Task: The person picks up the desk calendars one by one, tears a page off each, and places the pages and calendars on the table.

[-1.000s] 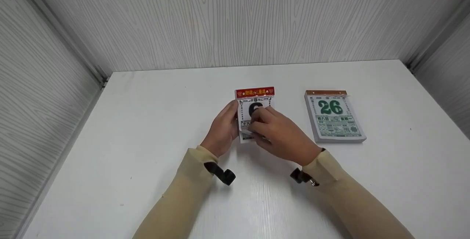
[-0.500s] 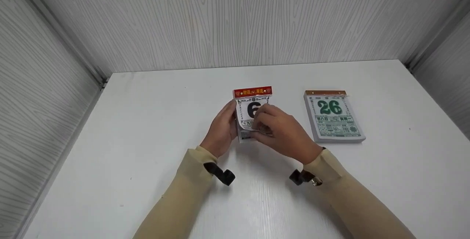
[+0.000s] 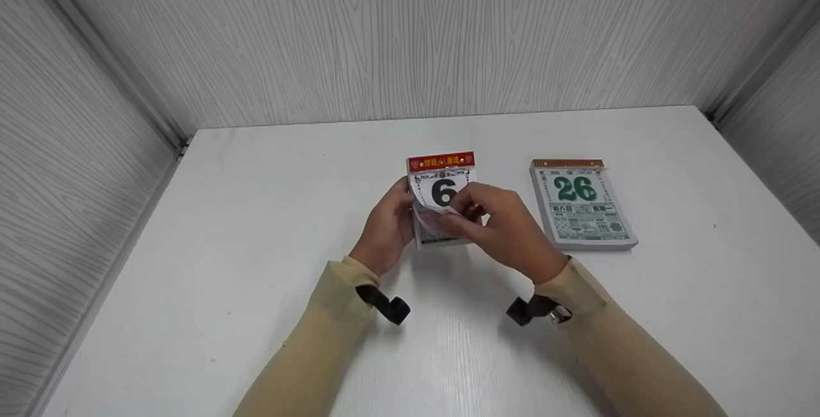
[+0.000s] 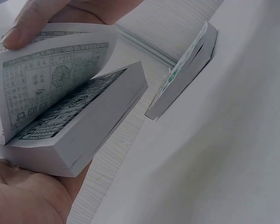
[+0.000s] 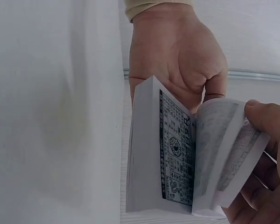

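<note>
A small tear-off calendar (image 3: 441, 162) with a red header and a black 6 is held up slightly tilted over the table. My left hand (image 3: 385, 231) grips it by its left side, the palm beneath the thick block in the left wrist view. My right hand (image 3: 507, 228) pinches the lower edge of its front leaves (image 4: 56, 74), thumb on one face and fingers behind. These leaves curl up and away from the block. Below them a printed page (image 5: 175, 149) with dark borders is exposed. The right wrist view shows more than one leaf raised.
A larger tear-off calendar (image 3: 583, 205) with a brown header and a green 26 lies to the right on the white table (image 3: 192, 263). Grey wood-grain panels (image 3: 410, 39) stand behind and at both sides.
My right hand has lifted the front leaves from the lower edge and bent them upward, uncovering the page beneath. The calendar has shifted slightly left; my left hand keeps its hold.
</note>
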Demonstrator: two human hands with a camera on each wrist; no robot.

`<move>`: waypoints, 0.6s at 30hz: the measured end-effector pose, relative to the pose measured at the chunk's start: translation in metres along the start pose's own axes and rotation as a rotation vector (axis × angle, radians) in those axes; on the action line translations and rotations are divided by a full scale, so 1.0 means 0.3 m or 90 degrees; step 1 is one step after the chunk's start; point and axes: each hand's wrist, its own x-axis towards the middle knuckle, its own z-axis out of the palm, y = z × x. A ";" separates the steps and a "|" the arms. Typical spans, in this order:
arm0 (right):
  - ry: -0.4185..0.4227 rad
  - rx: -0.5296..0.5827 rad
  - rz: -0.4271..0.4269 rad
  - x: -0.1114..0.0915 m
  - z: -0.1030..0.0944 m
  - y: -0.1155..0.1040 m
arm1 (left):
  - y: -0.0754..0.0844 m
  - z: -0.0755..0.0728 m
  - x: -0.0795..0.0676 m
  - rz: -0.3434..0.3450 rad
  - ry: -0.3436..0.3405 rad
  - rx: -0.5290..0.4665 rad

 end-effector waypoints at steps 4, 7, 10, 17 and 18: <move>0.015 0.010 -0.014 0.003 -0.004 -0.001 | -0.001 -0.001 0.000 0.003 -0.001 0.006; 0.031 -0.006 -0.039 0.003 -0.005 -0.004 | -0.001 -0.002 0.001 0.001 0.002 0.010; 0.046 -0.065 -0.084 0.001 -0.004 -0.006 | 0.001 -0.001 0.001 0.002 0.008 0.012; 0.029 -0.260 -0.140 -0.003 0.021 -0.010 | 0.001 0.001 0.000 0.009 0.004 0.006; 0.022 -0.278 -0.139 -0.003 0.027 -0.009 | 0.001 0.001 0.000 0.009 0.002 0.006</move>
